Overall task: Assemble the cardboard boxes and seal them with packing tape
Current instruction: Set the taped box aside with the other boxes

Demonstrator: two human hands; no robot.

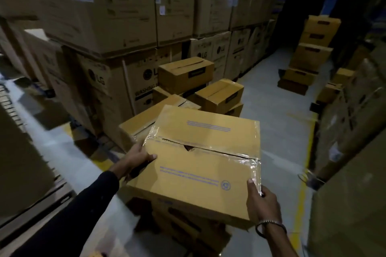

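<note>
I hold a closed cardboard box (196,165) in front of me, with clear packing tape (240,154) running along its top seam and down both ends. A small torn gap shows in the seam near the middle. My left hand (136,157) grips the box's left end, thumb on top. My right hand (262,202) grips the near right corner, thumb pressed on the tape there. The box sits on or just above more boxes (188,229) stacked below it.
Several taped small boxes (186,75) lie piled on the floor ahead. Tall stacks of large appliance cartons (117,16) wall the left and back. Another stack of small boxes (311,52) stands far right. A grey floor aisle (277,110) with a yellow line runs between.
</note>
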